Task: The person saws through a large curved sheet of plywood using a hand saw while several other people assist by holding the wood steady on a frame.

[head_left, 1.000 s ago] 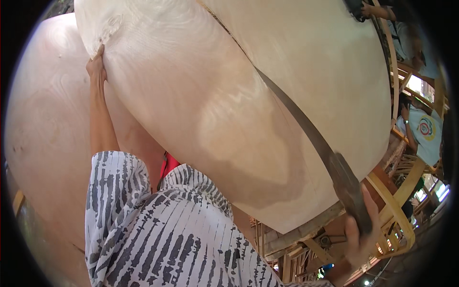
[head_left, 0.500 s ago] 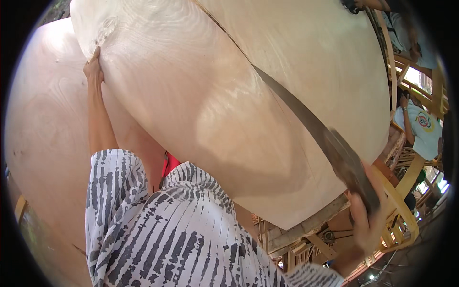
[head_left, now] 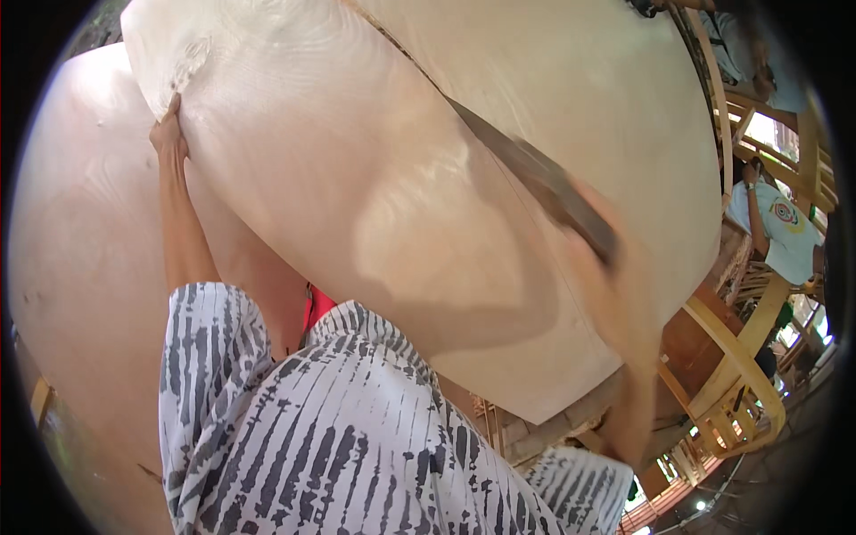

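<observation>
In a wooden sheet (head_left: 374,169), slit (head_left: 395,45) holding saw (head_left: 489,131), right hand (head_left: 612,239) around handle (head_left: 555,189)

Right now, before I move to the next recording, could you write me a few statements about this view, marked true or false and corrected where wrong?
1. The right hand grips a handsaw. True.
2. Both hands are on the handsaw. False: the left hand holds the edge of the pale sheet being cut.
3. A narrow cut runs from the blade toward the top of the picture. True.
4. The wearer's sleeves are plain red. False: the left sleeve is white with dark, broken stripes.
5. Nobody else is in view. False: a person in a light shirt shows near the right rim.
</observation>
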Demonstrator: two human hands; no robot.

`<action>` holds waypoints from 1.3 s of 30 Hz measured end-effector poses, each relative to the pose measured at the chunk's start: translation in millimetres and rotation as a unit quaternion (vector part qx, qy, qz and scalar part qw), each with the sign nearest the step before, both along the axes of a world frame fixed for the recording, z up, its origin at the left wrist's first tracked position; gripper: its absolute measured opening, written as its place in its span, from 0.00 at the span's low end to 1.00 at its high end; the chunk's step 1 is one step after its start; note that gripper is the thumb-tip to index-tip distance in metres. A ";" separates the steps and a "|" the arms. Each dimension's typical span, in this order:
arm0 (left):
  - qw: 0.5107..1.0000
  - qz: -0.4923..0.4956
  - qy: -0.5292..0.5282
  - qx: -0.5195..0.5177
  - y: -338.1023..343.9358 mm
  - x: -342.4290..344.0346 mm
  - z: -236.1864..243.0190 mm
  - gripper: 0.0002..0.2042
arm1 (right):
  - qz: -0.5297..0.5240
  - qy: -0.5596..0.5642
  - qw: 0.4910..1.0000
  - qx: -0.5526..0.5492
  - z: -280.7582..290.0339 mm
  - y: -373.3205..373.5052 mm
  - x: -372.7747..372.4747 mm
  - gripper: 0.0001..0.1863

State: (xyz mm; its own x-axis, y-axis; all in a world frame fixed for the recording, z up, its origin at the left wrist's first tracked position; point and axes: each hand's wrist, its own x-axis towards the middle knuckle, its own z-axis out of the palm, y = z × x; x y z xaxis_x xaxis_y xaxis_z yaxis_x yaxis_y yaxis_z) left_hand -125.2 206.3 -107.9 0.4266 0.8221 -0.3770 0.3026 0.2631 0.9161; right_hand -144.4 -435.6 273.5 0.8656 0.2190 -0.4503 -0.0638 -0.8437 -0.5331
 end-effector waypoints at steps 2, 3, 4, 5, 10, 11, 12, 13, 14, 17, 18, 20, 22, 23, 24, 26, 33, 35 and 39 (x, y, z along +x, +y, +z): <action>0.998 0.043 0.032 0.025 18.3 -28.0 21.9 0.29 | -0.008 0.017 1.000 0.018 80.7 -35.6 -30.4 0.28; 1.000 0.013 0.001 -0.020 5.3 -9.8 3.6 0.30 | -0.046 -0.008 0.999 -0.017 131.5 -49.1 -56.0 0.28; 0.999 -0.010 -0.024 -0.048 0.6 -4.0 -4.3 0.31 | -0.076 -0.026 0.996 -0.036 155.3 -59.1 -75.6 0.29; 0.999 -0.012 -0.024 -0.046 1.0 -0.8 -4.2 0.31 | -0.078 -0.026 0.996 -0.034 157.5 -60.0 -80.6 0.29; 1.000 0.006 -0.006 -0.007 -10.9 2.6 16.0 0.29 | -0.047 0.024 0.999 0.005 19.5 -34.0 -39.4 0.26; 1.000 0.013 -0.003 -0.007 -5.0 -0.6 14.0 0.29 | -0.043 0.031 0.998 0.020 -41.5 -16.5 -18.1 0.26; 1.000 -0.008 0.002 -0.028 -4.6 6.2 5.2 0.31 | -0.034 -0.010 0.997 0.070 -83.4 -1.0 0.2 0.27; 0.999 -0.031 -0.010 -0.042 -6.9 13.7 7.6 0.32 | -0.015 0.000 1.000 0.009 -87.9 21.3 16.2 0.26; 0.998 -0.037 -0.010 -0.040 -10.1 16.0 3.0 0.32 | -0.002 0.029 0.998 -0.049 -92.9 38.2 31.3 0.26; 1.000 -0.022 -0.010 -0.013 -18.0 17.3 -13.1 0.34 | -0.031 0.042 0.999 -0.011 -65.1 10.9 20.5 0.26; 0.998 -0.027 -0.015 -0.047 -37.6 25.0 -22.8 0.33 | -0.020 0.011 1.000 -0.017 -25.3 -15.6 7.6 0.27; 1.000 -0.001 0.007 -0.013 22.3 -26.2 15.0 0.33 | -0.014 0.032 0.999 0.010 38.4 -32.0 -19.4 0.29; 1.000 0.002 0.008 -0.015 14.0 -10.9 -2.0 0.33 | -0.060 -0.009 0.998 -0.014 122.0 -55.5 -57.0 0.30; 1.000 -0.003 0.005 -0.024 13.6 -4.3 -12.3 0.33 | -0.096 -0.028 0.995 0.000 149.3 -63.3 -73.6 0.31; 0.999 -0.017 -0.011 -0.042 17.2 -0.5 -21.9 0.33 | -0.101 -0.028 0.994 -0.006 152.5 -62.8 -76.2 0.31; 0.998 -0.028 -0.018 -0.046 27.0 -5.1 -21.2 0.33 | -0.079 -0.016 0.997 0.011 140.2 -56.7 -73.5 0.31; 0.998 -0.027 -0.016 -0.053 -20.8 13.5 -20.8 0.27 | 0.000 0.019 0.998 -0.061 -105.9 13.6 28.6 0.25; 0.999 -0.024 -0.026 -0.024 2.6 -4.3 -22.4 0.26 | 0.003 -0.020 1.000 -0.009 -128.1 14.7 20.2 0.26; 1.000 -0.002 0.005 -0.020 -18.5 -1.1 -21.0 0.24 | -0.005 -0.072 0.994 0.078 -145.8 -18.8 7.1 0.28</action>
State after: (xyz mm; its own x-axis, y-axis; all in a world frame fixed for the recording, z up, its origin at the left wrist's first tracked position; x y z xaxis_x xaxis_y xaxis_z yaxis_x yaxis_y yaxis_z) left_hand -126.4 187.8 -129.0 0.4255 0.8047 -0.4141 0.3134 0.2983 0.9016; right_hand -137.3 -454.4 127.6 0.9211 0.2668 -0.2836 0.0138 -0.7501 -0.6612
